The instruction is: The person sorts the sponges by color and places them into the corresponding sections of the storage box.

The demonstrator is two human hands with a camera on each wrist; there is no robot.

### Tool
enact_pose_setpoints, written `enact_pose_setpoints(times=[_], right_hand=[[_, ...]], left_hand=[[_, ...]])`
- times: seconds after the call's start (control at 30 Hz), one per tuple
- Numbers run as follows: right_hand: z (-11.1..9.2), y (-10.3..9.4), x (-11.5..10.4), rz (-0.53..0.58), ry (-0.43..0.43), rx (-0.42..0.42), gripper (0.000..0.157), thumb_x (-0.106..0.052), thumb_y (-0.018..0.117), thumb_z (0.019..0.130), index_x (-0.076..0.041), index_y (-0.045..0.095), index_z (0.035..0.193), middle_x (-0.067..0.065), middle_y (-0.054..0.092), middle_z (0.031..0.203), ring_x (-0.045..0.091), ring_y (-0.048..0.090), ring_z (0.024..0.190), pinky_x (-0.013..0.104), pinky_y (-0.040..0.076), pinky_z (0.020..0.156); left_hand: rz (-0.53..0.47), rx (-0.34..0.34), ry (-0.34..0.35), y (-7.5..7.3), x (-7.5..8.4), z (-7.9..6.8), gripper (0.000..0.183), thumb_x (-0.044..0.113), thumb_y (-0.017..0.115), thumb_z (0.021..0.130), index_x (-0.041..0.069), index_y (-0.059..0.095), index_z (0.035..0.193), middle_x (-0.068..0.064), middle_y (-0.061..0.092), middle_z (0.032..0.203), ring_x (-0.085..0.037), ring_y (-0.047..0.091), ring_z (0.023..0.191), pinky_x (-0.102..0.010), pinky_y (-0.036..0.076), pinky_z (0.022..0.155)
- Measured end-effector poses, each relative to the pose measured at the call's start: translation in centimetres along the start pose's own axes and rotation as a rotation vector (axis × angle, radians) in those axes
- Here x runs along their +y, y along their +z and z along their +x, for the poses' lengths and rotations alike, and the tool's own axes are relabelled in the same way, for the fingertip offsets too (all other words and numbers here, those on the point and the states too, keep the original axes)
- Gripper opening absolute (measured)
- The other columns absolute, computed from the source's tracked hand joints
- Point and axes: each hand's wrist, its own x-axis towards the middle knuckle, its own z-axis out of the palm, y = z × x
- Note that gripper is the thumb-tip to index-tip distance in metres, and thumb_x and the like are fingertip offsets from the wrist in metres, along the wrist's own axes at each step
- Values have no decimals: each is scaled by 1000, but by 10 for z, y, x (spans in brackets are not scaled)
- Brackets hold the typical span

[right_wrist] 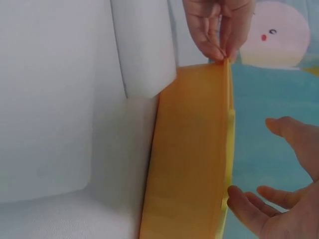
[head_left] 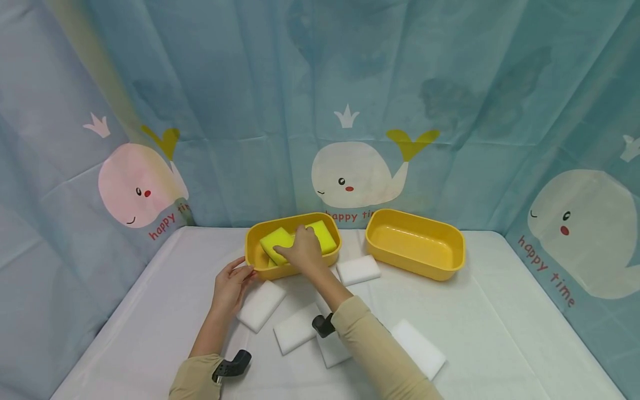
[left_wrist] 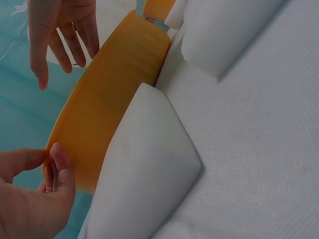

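Observation:
A yellow plastic basin [head_left: 285,272] stands near the table's back edge, left of centre. Two yellow sponge blocks [head_left: 275,242] show inside it, with part of another underneath. At the basin's left end, my left hand [head_left: 230,288] pinches the rim between thumb and fingers, as the left wrist view [left_wrist: 42,191] also shows. Over the basin reaches my right hand [head_left: 306,253], its fingers spread above the sponges. In the right wrist view its thumb and fingers [right_wrist: 246,209] stand apart with nothing gripped; whether a fingertip touches a sponge, I cannot tell.
Another yellow basin [head_left: 407,268] stands to the right with nothing in it. Several white sponge blocks [head_left: 262,306] lie on the white tablecloth in front of the basins, some partly under my right forearm. A blue curtain [head_left: 250,111] printed with whales encloses the table's back and sides.

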Motion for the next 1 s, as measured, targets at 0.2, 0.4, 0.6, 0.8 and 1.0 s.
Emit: enact_pose_setpoints(times=[0.2,0.4,0.6,0.8,1.0], right_hand=[[-4,-6,4,14,-19,9,72,-39,83,93,4,56,144,21,61,135,33,63,120,44,57,104],[-8,-12,10,45,-47,13,67,-35,83,93,3,58,142,20,62,134,33,62,119,44,56,105],[-13,-19,18,92,-86,10,65,-30,83,93,5,59,141,21,62,134,33,61,118,46,55,105],[-19,-28,24,117,-132,-10,61,-27,82,94,5,59,141,23,63,132,36,61,121,48,57,102],[-26,-39,29,118,-169,-29,56,-26,78,97,3,60,141,24,62,129,37,62,119,48,58,99]], left_hand=[[-14,-7,4,1,1,-1,58,4,58,108,-4,34,160,-2,65,103,-1,70,82,-14,59,84],[-3,6,-9,1,1,0,57,5,58,108,-2,36,160,-5,66,108,-2,69,83,-15,59,85],[1,10,-16,0,1,0,57,5,57,108,-1,36,160,-6,66,110,-2,69,84,-15,59,85],[-4,7,-24,0,1,-1,58,6,58,108,0,35,161,-5,65,110,-2,69,84,-15,59,86],[-11,10,-28,0,2,-1,58,5,57,108,0,34,161,-6,64,111,-2,69,84,-15,59,87]])
